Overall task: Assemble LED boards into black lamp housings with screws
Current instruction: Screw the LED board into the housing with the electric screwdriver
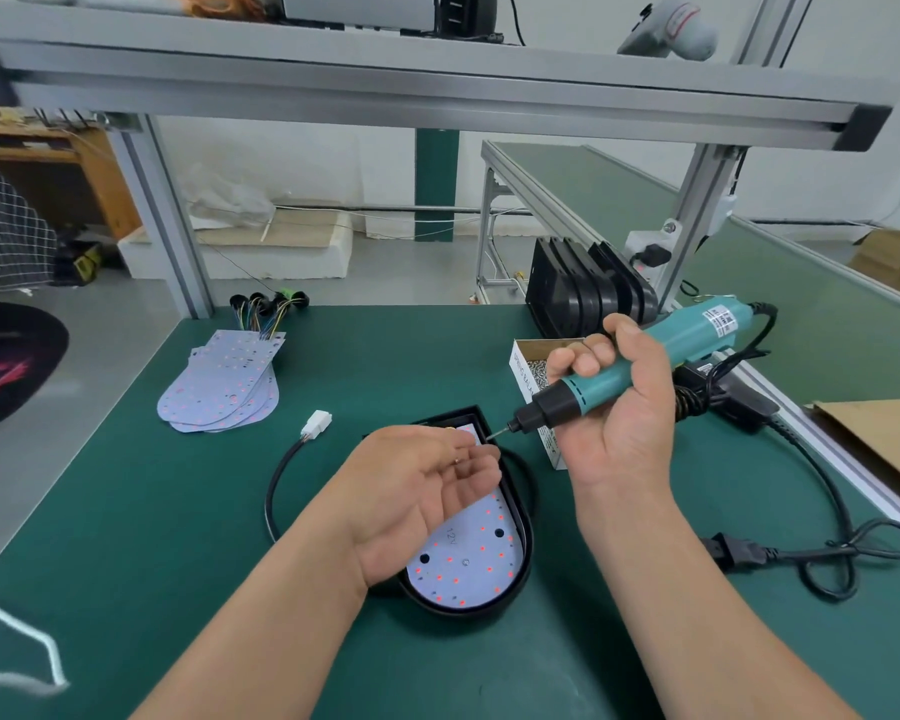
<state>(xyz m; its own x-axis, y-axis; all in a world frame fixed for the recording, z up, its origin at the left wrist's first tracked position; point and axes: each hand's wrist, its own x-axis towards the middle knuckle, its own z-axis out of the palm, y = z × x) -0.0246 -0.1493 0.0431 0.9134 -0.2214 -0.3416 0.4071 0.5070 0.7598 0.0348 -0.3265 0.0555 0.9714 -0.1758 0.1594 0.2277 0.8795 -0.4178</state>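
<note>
The electric screwdriver (697, 332) is gripped by the right hand (614, 407), its bit (495, 437) aimed at a small screw (457, 460) apparently cradled in the loosely spread left hand (417, 496). The bit is best seated squarely before descent to the LED board (471, 561) lying in the black lamp housing (526, 537) beneath.

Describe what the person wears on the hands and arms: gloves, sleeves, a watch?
Nothing worn shows. The left hand and the right hand have no gloves. Both forearms are uncovered as far as the picture's edge, so no sleeve is in view. Neither wrist carries a watch or band.
</note>
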